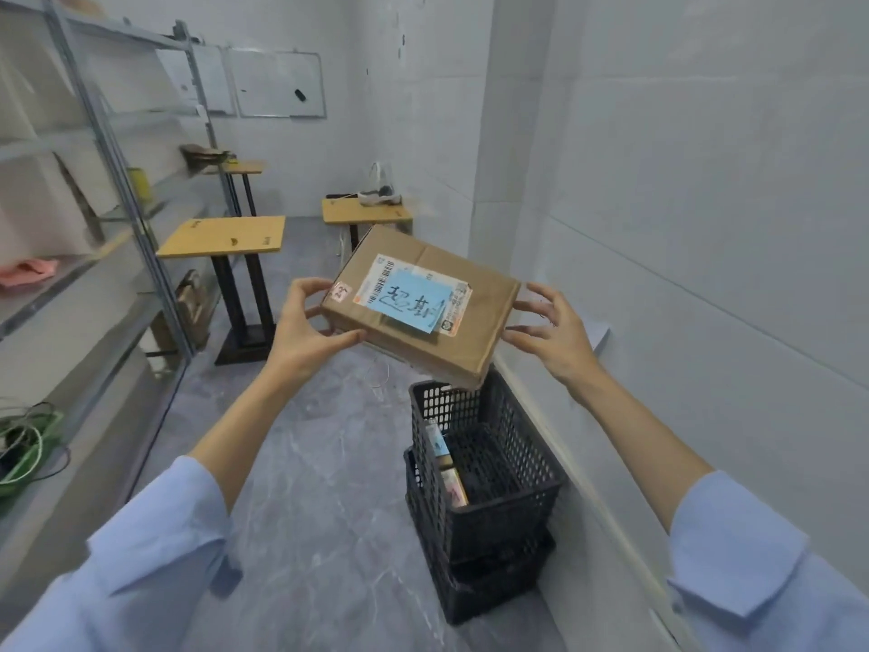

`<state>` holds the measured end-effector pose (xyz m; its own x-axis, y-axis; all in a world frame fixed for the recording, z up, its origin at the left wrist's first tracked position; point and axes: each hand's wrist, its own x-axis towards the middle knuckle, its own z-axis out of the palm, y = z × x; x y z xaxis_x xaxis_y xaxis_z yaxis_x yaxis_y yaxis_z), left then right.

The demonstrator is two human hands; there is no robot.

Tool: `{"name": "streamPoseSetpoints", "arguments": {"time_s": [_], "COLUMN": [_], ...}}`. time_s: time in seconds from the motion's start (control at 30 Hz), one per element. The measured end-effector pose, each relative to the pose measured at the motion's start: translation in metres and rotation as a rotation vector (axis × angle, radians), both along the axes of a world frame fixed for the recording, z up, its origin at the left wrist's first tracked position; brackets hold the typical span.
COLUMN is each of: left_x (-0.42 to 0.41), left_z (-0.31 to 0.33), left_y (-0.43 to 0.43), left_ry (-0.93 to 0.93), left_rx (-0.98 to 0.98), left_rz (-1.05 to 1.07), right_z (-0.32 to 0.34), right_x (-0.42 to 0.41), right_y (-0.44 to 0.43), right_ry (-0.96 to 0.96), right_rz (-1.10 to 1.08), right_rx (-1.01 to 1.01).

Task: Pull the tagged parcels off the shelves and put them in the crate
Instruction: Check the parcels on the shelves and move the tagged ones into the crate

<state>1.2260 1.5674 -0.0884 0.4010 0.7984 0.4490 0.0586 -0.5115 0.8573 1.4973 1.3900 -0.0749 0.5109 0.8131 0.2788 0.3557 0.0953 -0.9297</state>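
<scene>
1. Held in mid-air, tilted, above the far rim of the black crate (512, 468): a flat cardboard parcel (484, 322).
2. Gripped at its left end by the left hand (310, 322), with the thumb under the near edge and the fingers curled over the top.
3. Flanked at its right end by the right hand (552, 334), fingers spread and nearly straight, tips at the edge; cannot tell whether touching.
4. Tagged on top with a handwritten blue note (409, 301) stuck over a white shipping label (376, 277).
5. Stacked on a second crate (493, 585) at the floor's right edge, against the wall; holding small boxes (454, 487) upright along its left side.
6. At the left, metal shelves (117, 148); beyond them, a wooden tabletop (221, 237).
</scene>
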Motion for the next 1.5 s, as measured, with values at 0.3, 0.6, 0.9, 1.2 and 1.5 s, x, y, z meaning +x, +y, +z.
{"name": "streamPoseSetpoints", "arguments": {"time_s": [0.3,0.6,0.9,1.2,1.5], "left_x": [0.138,0.25,0.293,0.325,0.333], "left_z": [-0.074,-0.17,-0.262,-0.362,-0.425], "left_y": [0.065,0.104,0.14,0.185,0.257], "left_ry": [0.087,0.157,0.226,0.327,0.673], "left_rx": [-0.067,-0.172,-0.318,-0.426,-0.306], "left_rz": [0.132,0.244,0.263,0.181,-0.076], "right_z": [-0.07,-0.162,-0.262,-0.369,-0.466], "right_x": [0.143,0.237,0.259,0.266,0.308], "right_y": [0.107,0.185,0.22,0.262,0.285], "right_ry": [0.085,0.19,0.167,0.034,-0.049], "right_rz": [0.18,0.263,0.281,0.08,0.016], "right_rx": [-0.183,-0.336,-0.498,-0.563,-0.729]}}
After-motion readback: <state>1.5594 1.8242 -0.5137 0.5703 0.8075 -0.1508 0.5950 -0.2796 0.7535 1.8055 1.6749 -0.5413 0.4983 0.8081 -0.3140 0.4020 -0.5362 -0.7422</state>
